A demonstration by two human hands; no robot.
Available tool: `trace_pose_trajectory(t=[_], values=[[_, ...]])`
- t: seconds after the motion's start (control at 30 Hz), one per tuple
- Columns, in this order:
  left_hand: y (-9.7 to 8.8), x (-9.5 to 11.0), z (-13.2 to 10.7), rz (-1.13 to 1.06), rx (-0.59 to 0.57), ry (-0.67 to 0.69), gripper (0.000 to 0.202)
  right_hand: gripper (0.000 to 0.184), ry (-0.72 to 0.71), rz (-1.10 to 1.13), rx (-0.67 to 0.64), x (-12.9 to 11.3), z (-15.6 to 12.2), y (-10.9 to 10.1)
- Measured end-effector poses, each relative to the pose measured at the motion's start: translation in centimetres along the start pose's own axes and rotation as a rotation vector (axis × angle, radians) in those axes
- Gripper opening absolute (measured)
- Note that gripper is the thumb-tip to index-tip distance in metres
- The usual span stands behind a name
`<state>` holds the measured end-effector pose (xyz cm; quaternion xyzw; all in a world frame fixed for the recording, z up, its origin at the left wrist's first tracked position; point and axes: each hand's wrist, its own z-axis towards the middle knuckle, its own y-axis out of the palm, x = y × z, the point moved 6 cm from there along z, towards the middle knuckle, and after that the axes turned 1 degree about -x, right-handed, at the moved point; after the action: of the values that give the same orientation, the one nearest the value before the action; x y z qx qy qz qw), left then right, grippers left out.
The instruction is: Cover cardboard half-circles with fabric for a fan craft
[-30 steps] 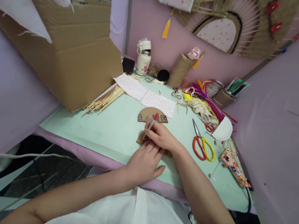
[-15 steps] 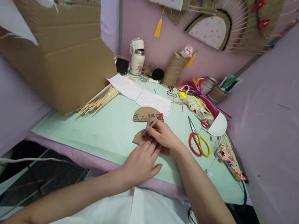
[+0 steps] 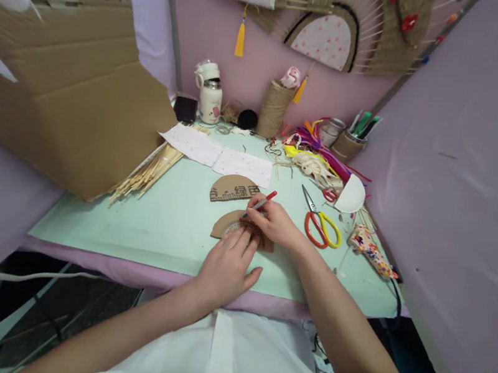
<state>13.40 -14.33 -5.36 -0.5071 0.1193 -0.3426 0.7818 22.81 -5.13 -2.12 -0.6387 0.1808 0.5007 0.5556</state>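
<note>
My left hand point(image 3: 227, 265) lies flat with its fingers stretched over a brown cardboard half-circle point(image 3: 220, 226), pressing it to the table. Beneath those fingertips shows the edge of a pale, curved, see-through piece point(image 3: 234, 227), mostly covered. In my right hand point(image 3: 274, 221) is a grey pen with a red end point(image 3: 267, 199), its tip down at the cardboard's upper part. Just beyond lies a second cardboard half-circle point(image 3: 230, 187), with dark printed marks on it. To the right rest large scissors point(image 3: 319, 220) with one red and one yellow handle.
A big cardboard sheet point(image 3: 87, 104) leans at the left beside a bundle of thin sticks point(image 3: 149, 174). Dotted cloth pieces point(image 3: 243, 165), a white bottle point(image 3: 210, 101), a twine roll point(image 3: 273, 109), a pen cup point(image 3: 349, 144) and a patterned glue gun point(image 3: 371, 250) surround the work.
The camera view has shifted, so the table things appear further left. My right hand has moved up a little off the lower half-circle, with more of the cardboard showing; the left hand stays pressed on it.
</note>
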Motion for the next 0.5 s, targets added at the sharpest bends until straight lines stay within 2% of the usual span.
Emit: trace_pose_trajectory(t=[0.5], values=[[-0.3, 0.1, 0.2, 0.048, 0.002, 0.000, 0.049, 0.012, 0.048, -0.210, 0.132, 0.5, -3.7, -1.7]])
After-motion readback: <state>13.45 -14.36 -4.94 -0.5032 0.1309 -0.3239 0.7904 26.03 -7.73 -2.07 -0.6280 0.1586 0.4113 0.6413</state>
